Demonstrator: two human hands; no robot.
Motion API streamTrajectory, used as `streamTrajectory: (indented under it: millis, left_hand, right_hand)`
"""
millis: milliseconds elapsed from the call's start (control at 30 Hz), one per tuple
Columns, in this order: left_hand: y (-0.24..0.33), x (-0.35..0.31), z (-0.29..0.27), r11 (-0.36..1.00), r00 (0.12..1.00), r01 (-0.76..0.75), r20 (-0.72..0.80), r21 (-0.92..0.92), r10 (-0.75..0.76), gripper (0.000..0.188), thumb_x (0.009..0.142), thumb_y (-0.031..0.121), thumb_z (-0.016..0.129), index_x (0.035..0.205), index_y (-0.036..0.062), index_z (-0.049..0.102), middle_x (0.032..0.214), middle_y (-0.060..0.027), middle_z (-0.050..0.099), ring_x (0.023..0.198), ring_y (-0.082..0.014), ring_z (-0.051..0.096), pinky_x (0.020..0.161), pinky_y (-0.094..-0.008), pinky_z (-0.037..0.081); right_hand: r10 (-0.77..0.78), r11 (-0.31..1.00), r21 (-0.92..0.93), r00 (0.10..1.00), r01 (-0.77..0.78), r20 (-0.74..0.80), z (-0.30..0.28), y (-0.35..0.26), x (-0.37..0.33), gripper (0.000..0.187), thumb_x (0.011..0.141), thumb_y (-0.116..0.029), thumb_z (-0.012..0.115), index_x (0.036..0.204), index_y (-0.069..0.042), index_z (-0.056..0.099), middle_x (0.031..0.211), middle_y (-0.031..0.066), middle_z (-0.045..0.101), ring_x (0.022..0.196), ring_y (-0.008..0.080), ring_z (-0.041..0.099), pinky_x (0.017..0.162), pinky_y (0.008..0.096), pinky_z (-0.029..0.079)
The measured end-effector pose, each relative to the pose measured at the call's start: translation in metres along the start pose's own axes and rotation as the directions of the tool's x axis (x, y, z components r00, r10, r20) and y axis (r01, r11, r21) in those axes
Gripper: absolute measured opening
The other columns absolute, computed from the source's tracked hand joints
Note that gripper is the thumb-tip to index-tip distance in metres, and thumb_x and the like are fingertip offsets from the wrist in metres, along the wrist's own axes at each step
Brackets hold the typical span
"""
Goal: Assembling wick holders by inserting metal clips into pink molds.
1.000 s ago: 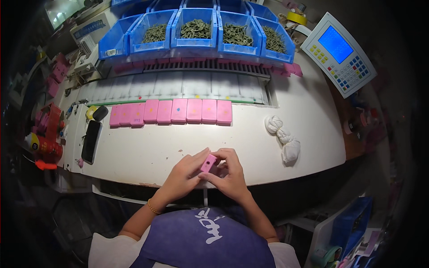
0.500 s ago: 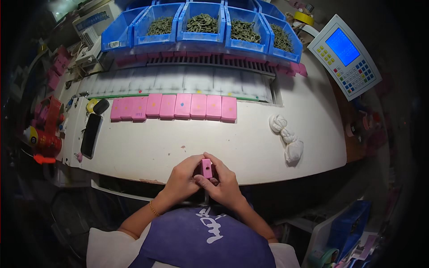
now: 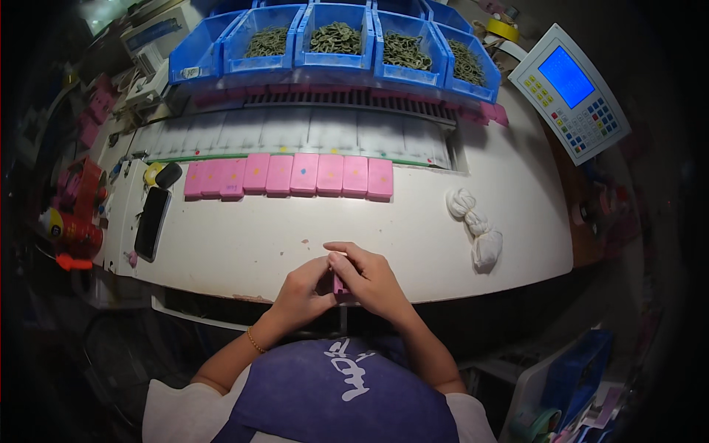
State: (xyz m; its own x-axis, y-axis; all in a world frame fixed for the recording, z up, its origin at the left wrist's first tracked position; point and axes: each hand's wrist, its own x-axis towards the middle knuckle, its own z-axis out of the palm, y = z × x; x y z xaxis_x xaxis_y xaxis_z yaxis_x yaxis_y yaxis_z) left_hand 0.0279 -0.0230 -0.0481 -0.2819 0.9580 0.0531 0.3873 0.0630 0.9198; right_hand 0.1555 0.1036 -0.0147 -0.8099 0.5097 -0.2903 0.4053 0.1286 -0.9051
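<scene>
Okay, we see the pink block (image 3: 339, 285) between left hand (image 3: 300, 290) and right hand (image 3: 374, 279), over the surface's (image 3: 413, 229) near edge. Left fingers seemingly pinch it; right fingers arch over its far end, pressure unclear to us. Long axis: roughly fore-aft, mostly hidden.

Between the left hand (image 3: 301, 289) and right hand (image 3: 369, 279), a pink block (image 3: 339, 285) takes up the gap. Ahead, a broad stretch of white surface (image 3: 399, 229) gives open passage up to the row of pink blocks (image 3: 292, 176), which bars a low, straight way farther in. Around the row's right end there is room before the twisted white cloth (image 3: 476, 230). The black phone (image 3: 153, 224) bounds the left; blue bins (image 3: 334, 63) wall off the back.
</scene>
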Motion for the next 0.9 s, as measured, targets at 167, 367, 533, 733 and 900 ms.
streamTrajectory:
  millis: [167,367,533,733,900]
  left_hand:
    - [0.003,-0.001,0.000,0.996,0.992,-0.093,-0.091,-0.001,0.092,0.051,0.074,0.009,0.081,0.120,0.0015,0.061,0.104,-0.0165,0.067,0.089,-0.0298,0.068,0.078,-0.0348,0.055]
    - [-0.001,0.003,-0.007,0.997,0.997,-0.067,-0.040,0.031,0.068,0.054,0.072,0.012,0.084,0.120,0.0010,0.061,0.105,-0.0172,0.068,0.093,-0.0304,0.069,0.082,-0.0363,0.055]
    - [-0.004,0.001,-0.009,0.999,0.999,-0.034,-0.024,-0.008,0.034,0.057,0.071,0.011,0.085,0.122,0.0010,0.060,0.106,-0.0168,0.068,0.096,-0.0296,0.069,0.085,-0.0362,0.055]
    - [-0.004,-0.001,-0.010,0.999,1.000,-0.010,-0.025,-0.031,0.010,0.054,0.074,0.012,0.084,0.122,0.0016,0.061,0.108,-0.0167,0.069,0.096,-0.0287,0.070,0.086,-0.0355,0.055]
    - [0.002,0.000,-0.016,0.993,0.999,0.018,0.041,-0.115,-0.013,0.050,0.085,0.018,0.079,0.125,-0.0014,0.058,0.108,-0.0127,0.069,0.102,-0.0174,0.065,0.092,-0.0320,0.052]
  right_hand:
    - [-0.149,0.966,0.212,0.989,0.147,-0.010,0.002,0.013,0.000,0.049,0.094,-0.026,0.067,0.135,-0.002,0.056,0.096,0.0116,0.066,0.085,0.0160,0.062,0.077,0.0297,0.050]
    - [-0.355,0.931,-0.047,0.929,0.362,0.105,-0.018,0.002,-0.018,0.060,0.087,-0.016,0.073,0.141,-0.006,0.048,0.108,0.0170,0.064,0.095,0.0326,0.065,0.086,0.0386,0.051]
    - [-0.493,0.850,-0.187,0.869,0.492,0.040,-0.013,0.013,-0.020,0.063,0.083,-0.011,0.074,0.140,-0.006,0.047,0.107,0.0171,0.063,0.096,0.0351,0.063,0.083,0.0406,0.052]
    - [-0.493,0.845,-0.228,0.870,0.484,0.022,-0.014,0.014,-0.023,0.060,0.084,-0.011,0.072,0.139,-0.005,0.048,0.106,0.0176,0.063,0.097,0.0359,0.063,0.083,0.0417,0.052]
    - [-0.305,0.951,0.031,0.951,0.308,-0.057,-0.019,0.020,-0.035,0.053,0.085,-0.013,0.072,0.133,-0.004,0.053,0.105,0.0177,0.064,0.093,0.0337,0.064,0.081,0.0402,0.053]
